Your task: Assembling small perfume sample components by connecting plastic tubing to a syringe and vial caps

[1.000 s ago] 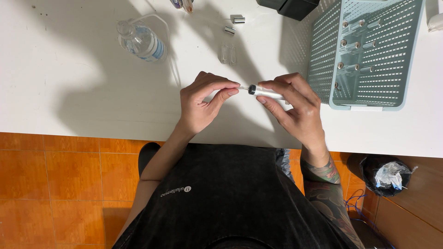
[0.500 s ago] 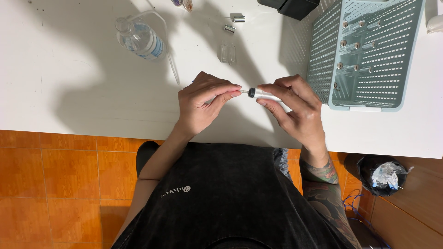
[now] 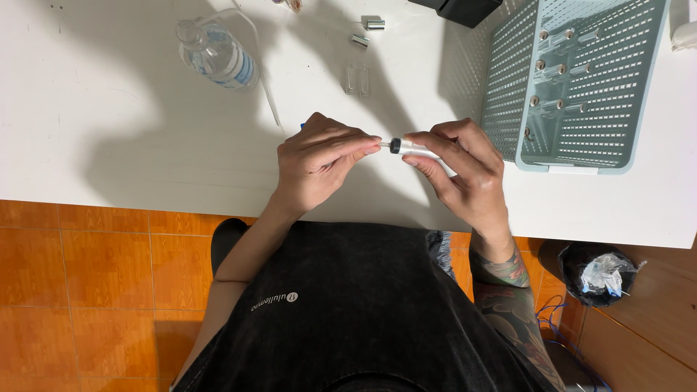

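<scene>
The small clear tube (image 3: 421, 150) with the dark cap (image 3: 395, 146) lies between your two hands, held just above the desk (image 3: 109, 145) near its front edge. Its long axis runs nearly level, left to right across your view, with the capped end pointing toward your left hand and the far end tucked into your right palm.

Your right hand (image 3: 465, 170) carries the tube: thumb and forefinger close narrowly around the body just behind the cap, the other fingers curled under it. Your left hand (image 3: 319, 160) meets it from the other side, with the fingertips (image 3: 370, 141) pinched together right at the capped end. Whether they grip the cap itself or something thin pushed into it is too small to tell. Something blue peeks out behind that hand's knuckles; you cannot make out what it is.

Farther out, a grey-green slotted basket (image 3: 646, 87) sits to your right, holding several similar small tubes. A clear plastic water bottle (image 3: 218, 54) lies on its side to the upper left. A few small metal pieces (image 3: 367, 30) and a clear vial-like item (image 3: 357, 78) rest near the back of the desk.
</scene>
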